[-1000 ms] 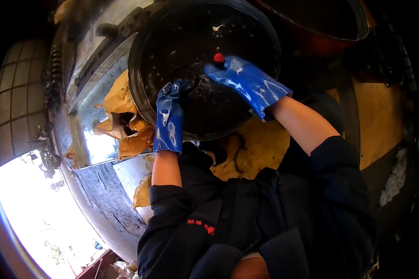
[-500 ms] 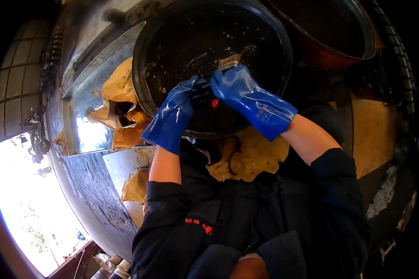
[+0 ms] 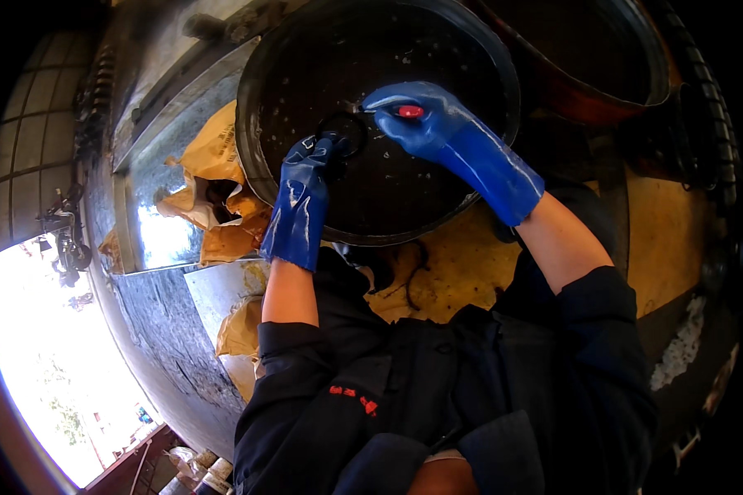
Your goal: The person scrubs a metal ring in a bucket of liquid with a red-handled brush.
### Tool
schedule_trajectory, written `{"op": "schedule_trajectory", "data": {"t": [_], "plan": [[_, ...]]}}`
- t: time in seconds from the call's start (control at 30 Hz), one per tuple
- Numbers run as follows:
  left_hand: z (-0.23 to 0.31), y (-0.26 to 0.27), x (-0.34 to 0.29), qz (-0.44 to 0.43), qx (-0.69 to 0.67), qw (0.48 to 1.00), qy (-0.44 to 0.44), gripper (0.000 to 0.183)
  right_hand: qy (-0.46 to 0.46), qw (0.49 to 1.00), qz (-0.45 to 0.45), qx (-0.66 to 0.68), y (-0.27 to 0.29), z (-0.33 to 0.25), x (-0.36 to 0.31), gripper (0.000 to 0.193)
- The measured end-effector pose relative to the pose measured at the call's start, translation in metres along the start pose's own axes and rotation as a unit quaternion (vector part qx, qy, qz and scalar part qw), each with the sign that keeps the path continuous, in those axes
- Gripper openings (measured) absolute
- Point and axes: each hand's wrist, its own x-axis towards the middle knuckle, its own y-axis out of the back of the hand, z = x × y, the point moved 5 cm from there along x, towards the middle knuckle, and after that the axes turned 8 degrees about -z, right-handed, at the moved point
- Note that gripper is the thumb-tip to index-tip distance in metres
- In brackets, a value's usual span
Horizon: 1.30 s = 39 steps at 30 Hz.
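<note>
A large round black pan (image 3: 437,58), flecked with pale bits, lies in front of me. My left hand (image 3: 309,177), in a blue rubber glove, reaches into it and pinches a thin dark ring (image 3: 344,132). My right hand (image 3: 421,115), also gloved in blue, is closed on a small tool with a red handle (image 3: 409,110), its tip at the ring. Both bare forearms come out of dark sleeves.
Crumpled yellow-brown paper (image 3: 219,194) lies left of the pan on a shiny metal surface (image 3: 153,313). A second dark round vessel with a reddish rim (image 3: 603,91) stands at the upper right. A yellow surface (image 3: 669,239) shows on the right. Bright daylight fills the lower left.
My right hand has moved up and inward over the pan, with the red-handled tool now showing. My left hand has reached farther into the pan and taken hold of the dark ring.
</note>
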Motion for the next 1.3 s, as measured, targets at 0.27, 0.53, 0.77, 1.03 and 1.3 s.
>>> {"op": "schedule_trajectory", "data": {"t": [0.27, 0.53, 0.77, 1.03, 1.3], "plan": [[-0.004, -0.011, 0.002, -0.007, 0.014, 1.000, 0.025, 0.028, 0.183, 0.982, -0.031, 0.016, -0.012, -0.022, -0.007, 0.027], [-0.008, -0.006, 0.000, 0.017, 0.056, 0.998, -0.004, 0.029, 0.004, 0.999, -0.011, -0.046, -0.004, 0.001, -0.002, 0.023], [-0.004, -0.015, 0.004, 0.014, 0.116, 0.992, 0.042, 0.028, 0.144, 0.989, 0.002, -0.025, -0.027, -0.008, -0.009, 0.022], [0.004, -0.026, -0.005, 0.034, 0.084, 0.993, -0.071, 0.024, -0.369, 0.900, -0.020, 0.230, -0.006, 0.019, -0.023, 0.029], [0.004, 0.005, -0.001, 0.062, 0.156, 0.966, -0.199, 0.028, -0.326, 0.893, -0.022, 0.311, 0.004, -0.008, -0.052, 0.030]]}}
